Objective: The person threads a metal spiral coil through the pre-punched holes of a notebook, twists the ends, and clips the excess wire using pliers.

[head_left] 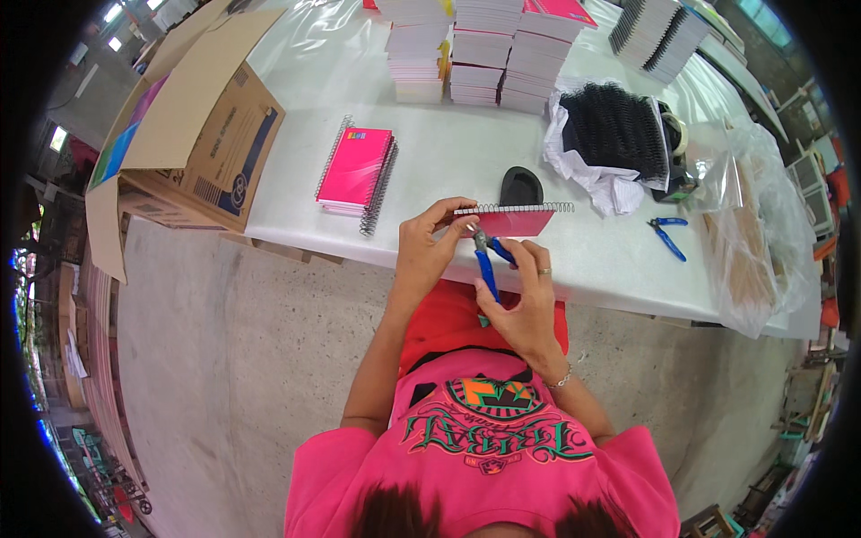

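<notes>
My left hand grips the left end of a pink spiral-bound notebook at the table's near edge, thumb and fingers pinching its wire spine. In my right hand are blue-handled pliers, their jaws touching the notebook's left end of the wire coil. A ring sits on one finger of that hand and a bracelet on the wrist.
A stack of pink spiral notebooks lies left on the white table. An open cardboard box stands far left. Piles of unbound pads, black wire coils in paper, a black oval object, spare blue pliers and plastic bags lie behind and right.
</notes>
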`<state>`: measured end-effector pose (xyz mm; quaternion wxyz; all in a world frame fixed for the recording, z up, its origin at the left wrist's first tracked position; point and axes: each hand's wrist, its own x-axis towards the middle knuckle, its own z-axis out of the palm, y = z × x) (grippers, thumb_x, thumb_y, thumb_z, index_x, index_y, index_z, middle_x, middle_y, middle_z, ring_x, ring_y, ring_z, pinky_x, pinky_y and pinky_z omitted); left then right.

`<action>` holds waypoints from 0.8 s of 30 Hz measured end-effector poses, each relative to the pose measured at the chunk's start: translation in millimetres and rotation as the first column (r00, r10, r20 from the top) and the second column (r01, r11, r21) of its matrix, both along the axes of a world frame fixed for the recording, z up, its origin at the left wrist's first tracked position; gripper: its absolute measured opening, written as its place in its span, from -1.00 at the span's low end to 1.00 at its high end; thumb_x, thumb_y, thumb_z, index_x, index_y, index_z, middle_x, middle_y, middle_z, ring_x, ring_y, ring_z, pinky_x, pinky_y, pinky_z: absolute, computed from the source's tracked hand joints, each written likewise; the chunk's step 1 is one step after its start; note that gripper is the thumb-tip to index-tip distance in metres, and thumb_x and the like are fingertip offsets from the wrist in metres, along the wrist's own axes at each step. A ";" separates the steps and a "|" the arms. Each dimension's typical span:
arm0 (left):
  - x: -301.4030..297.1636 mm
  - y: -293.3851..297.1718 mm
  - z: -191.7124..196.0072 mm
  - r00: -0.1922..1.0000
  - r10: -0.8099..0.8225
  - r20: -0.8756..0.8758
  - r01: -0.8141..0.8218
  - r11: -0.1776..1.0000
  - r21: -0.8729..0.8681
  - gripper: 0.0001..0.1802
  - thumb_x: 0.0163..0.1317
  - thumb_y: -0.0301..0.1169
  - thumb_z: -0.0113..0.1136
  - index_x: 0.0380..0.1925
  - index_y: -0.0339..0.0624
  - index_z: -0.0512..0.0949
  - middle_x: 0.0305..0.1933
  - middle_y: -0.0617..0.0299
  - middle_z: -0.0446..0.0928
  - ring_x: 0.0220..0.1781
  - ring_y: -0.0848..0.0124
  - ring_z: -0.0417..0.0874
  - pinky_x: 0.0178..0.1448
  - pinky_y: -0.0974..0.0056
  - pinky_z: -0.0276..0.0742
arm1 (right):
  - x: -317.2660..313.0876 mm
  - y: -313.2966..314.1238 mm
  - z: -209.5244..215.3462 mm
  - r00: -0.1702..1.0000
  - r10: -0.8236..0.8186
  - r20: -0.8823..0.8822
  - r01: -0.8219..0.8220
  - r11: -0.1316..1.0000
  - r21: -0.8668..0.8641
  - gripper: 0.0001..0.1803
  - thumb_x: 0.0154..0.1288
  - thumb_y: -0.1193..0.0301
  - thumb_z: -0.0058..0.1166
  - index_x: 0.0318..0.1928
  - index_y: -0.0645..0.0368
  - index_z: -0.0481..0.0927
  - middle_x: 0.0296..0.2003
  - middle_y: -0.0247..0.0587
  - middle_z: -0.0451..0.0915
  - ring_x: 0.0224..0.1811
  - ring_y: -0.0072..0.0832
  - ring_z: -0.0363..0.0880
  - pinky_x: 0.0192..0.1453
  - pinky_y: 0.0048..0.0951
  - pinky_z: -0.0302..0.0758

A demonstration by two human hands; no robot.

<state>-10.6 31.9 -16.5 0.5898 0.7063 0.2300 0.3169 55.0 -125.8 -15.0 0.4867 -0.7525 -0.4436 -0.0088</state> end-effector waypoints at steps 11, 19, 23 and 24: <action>-7.8 -13.5 -5.0 0.997 0.048 0.055 -0.048 0.999 0.001 -0.65 0.25 -0.69 0.05 0.02 -0.33 0.62 -0.14 0.04 0.72 -0.02 0.37 0.75 0.00 0.37 0.65 | -14.7 9.4 -10.5 0.999 -0.042 0.012 0.043 0.998 -0.036 -0.33 0.03 0.36 0.41 0.19 0.20 0.48 -0.03 0.01 0.47 -0.13 -0.14 0.59 -0.14 -0.24 0.59; -8.2 -20.3 -5.1 0.998 0.051 0.038 -0.050 0.999 -0.008 -0.66 0.29 -0.71 0.02 0.03 -0.37 0.60 -0.05 0.10 0.69 0.04 0.31 0.73 0.07 0.36 0.63 | -19.3 3.7 -8.0 0.998 -0.059 -0.032 0.058 0.998 -0.025 -0.37 0.06 0.34 0.40 0.16 0.22 0.51 -0.06 0.01 0.49 -0.15 -0.11 0.62 -0.18 -0.24 0.60; -7.2 -20.8 -10.7 0.995 0.066 0.074 -0.067 0.998 0.012 -0.65 0.27 -0.72 0.03 0.03 -0.35 0.61 -0.09 0.05 0.71 0.02 0.34 0.74 0.01 0.38 0.65 | -18.3 3.0 -4.9 0.998 -0.061 0.007 0.062 0.997 -0.044 -0.39 0.07 0.35 0.40 0.16 0.20 0.52 -0.07 -0.01 0.50 -0.18 -0.13 0.62 -0.22 -0.25 0.60; -6.9 -21.0 -11.7 0.994 0.072 0.085 -0.075 0.997 0.023 -0.65 0.26 -0.72 0.04 0.03 -0.34 0.61 -0.11 0.03 0.72 0.01 0.35 0.74 -0.03 0.39 0.65 | -18.2 2.2 -5.0 0.998 -0.061 0.015 0.062 0.997 -0.048 -0.39 0.07 0.36 0.40 0.16 0.19 0.53 -0.08 -0.02 0.50 -0.20 -0.14 0.62 -0.24 -0.26 0.59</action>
